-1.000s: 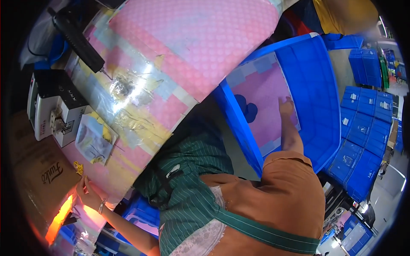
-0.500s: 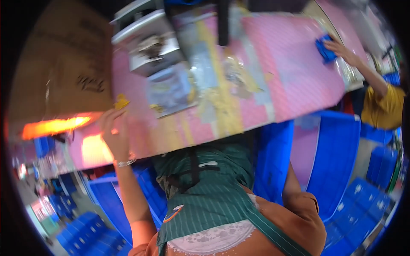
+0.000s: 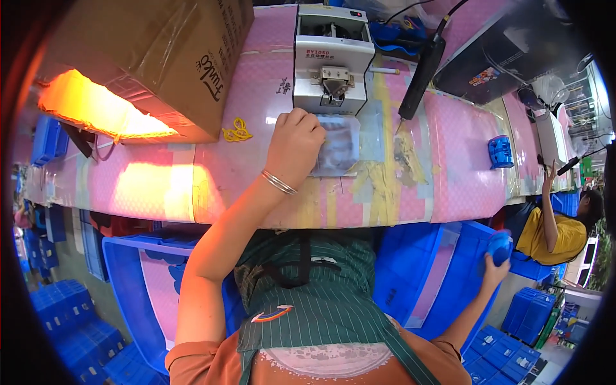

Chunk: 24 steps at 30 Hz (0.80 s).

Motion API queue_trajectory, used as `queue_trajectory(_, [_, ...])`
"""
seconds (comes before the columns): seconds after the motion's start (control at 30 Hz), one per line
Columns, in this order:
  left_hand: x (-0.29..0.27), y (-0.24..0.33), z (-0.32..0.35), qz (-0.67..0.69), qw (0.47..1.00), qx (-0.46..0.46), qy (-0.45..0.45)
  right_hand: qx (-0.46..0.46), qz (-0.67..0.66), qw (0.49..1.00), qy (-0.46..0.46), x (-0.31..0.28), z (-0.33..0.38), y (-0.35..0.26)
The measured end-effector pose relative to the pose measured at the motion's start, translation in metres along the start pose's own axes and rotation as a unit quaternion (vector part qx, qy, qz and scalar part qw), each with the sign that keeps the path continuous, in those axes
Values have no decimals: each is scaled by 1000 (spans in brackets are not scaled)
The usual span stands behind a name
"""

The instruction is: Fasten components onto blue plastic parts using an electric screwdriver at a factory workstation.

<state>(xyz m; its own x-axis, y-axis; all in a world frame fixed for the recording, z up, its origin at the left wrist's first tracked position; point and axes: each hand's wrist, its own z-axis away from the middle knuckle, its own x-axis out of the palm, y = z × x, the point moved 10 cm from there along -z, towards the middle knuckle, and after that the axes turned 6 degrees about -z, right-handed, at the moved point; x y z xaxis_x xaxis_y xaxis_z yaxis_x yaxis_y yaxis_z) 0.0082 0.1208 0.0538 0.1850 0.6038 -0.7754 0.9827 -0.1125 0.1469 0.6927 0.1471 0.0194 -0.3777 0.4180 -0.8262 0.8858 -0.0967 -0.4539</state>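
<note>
My left hand (image 3: 296, 146) rests over the table with fingers curled down beside a flat grey-blue pad (image 3: 340, 144); whatever lies beneath the fingers is hidden. Just beyond stands a silver screw feeder (image 3: 332, 61). Left of that hand lie small yellow looped parts (image 3: 237, 131). Down at the right, my right hand (image 3: 495, 269) grips a rounded blue plastic part (image 3: 498, 246), slightly blurred, above a blue crate (image 3: 462, 282). Another blue plastic part (image 3: 500, 153) stands on the table's right side.
A large cardboard box (image 3: 173, 70) with a glowing orange opening stands at left. A black electric screwdriver (image 3: 423, 77) hangs from a cable, tip down. A second blue crate (image 3: 119, 269) is below left. A co-worker in a yellow top (image 3: 555, 231) sits at right.
My left hand has moved right from the yellow parts to the pad. My right hand has come into view with a blue part. The co-worker's hand has left the blue part on the table.
</note>
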Motion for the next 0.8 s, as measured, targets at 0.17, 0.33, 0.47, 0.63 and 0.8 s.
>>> queue_trajectory(0.17, [1,5,1,-5,1000,-11,11,-331,55,939,74,25,-16,-281])
queue_trajectory(0.33, [-1,5,5,5,1000,-5,16,-421,48,905,-28,122,-12,-395])
queue_trajectory(0.47, [-8,2,7,53,998,-36,11,-431,68,898,-59,148,-11,-404])
queue_trajectory(0.63, [-28,-11,21,115,988,-95,41,-452,-75,888,-31,124,-6,-411])
queue_trajectory(0.8, [-49,-42,47,181,956,-214,91,-394,-306,862,-95,105,20,-440])
